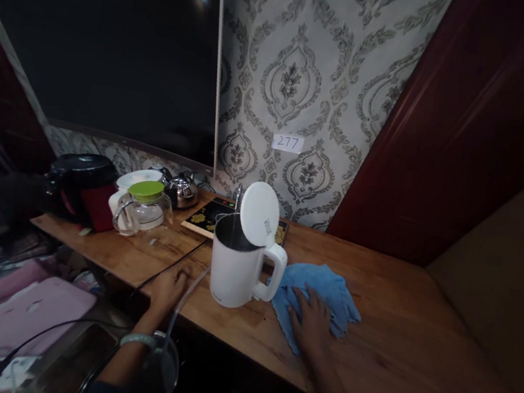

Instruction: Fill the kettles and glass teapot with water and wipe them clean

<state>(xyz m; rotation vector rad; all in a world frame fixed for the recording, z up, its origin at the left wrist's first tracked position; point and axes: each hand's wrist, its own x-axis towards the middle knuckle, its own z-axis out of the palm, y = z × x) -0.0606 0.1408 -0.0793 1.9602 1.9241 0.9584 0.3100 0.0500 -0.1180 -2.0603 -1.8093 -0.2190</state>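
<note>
A white electric kettle [236, 271] stands upright on the wooden table with its lid [259, 214] raised and its handle to the right. A thin metal spout [237, 198] rises behind the kettle's open mouth. My right hand [310, 320] lies on a crumpled blue cloth [334, 291] to the right of the kettle, fingers spread and flat. Left of the kettle, my left hand [168, 287] rests at the table's front edge with its fingers curled; nothing shows in them. A clear tube [187, 293] and a black cable run close by it.
Behind the kettle sits a black-and-gold hob [208, 215]. Along the table's [395, 319] left side are a glass pot with a green lid [146, 191], a shiny metal teapot [183, 190] and a black-and-red appliance [84, 191]. Clutter and a pink board [24, 326] lie lower left.
</note>
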